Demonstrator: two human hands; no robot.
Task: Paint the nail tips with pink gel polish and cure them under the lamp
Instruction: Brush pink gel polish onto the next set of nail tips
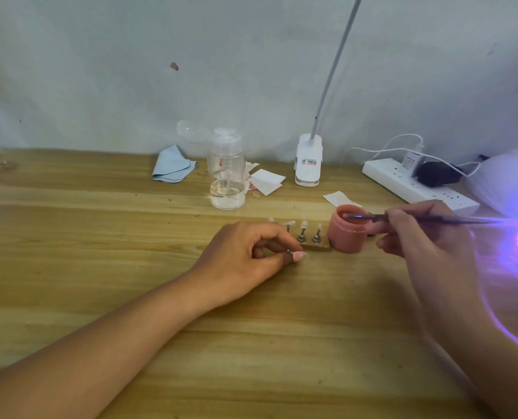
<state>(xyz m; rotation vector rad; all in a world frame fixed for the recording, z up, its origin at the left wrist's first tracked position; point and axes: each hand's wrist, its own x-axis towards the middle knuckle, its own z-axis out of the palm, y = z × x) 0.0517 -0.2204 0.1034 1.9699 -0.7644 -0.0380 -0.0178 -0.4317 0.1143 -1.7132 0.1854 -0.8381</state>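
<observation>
wooden table (100,237), pink jar (347,235) beside right hand (421,234)

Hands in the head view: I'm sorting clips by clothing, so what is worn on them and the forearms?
Nothing visible is worn. The left hand and right hand show no gloves, rings, watch or bracelet; both forearms are uncovered to the frame edge.

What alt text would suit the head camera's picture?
A person's right hand holds a thin brush with its tip at the mouth of an open pink jar, while the left hand pinches a nail tip beside a wooden stand of more tips. A curing lamp glows purple at right.
</observation>
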